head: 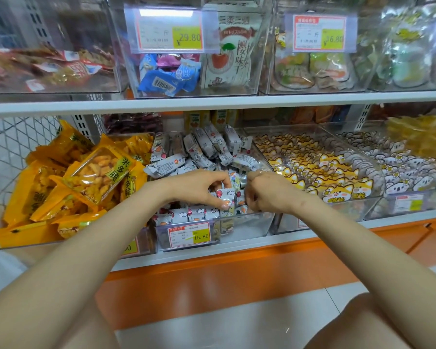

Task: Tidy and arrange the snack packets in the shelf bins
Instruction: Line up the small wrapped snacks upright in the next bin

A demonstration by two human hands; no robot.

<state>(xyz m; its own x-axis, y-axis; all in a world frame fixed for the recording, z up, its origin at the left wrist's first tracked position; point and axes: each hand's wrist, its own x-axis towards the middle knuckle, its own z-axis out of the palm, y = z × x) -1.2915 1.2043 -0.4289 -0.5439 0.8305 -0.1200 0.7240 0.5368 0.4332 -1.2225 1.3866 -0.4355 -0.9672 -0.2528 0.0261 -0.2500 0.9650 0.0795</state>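
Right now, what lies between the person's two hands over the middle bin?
In the head view, only small white snack packets fill the gap between the left hand and right hand, inside the clear bin.

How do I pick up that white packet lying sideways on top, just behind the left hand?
Come from above. The white packet lies loose on top of the others in the middle bin, with nothing over it. Pinch across its narrow middle, thumb on one long side and fingers on the other. The flat crimped end at its left would probably work as a grip too.
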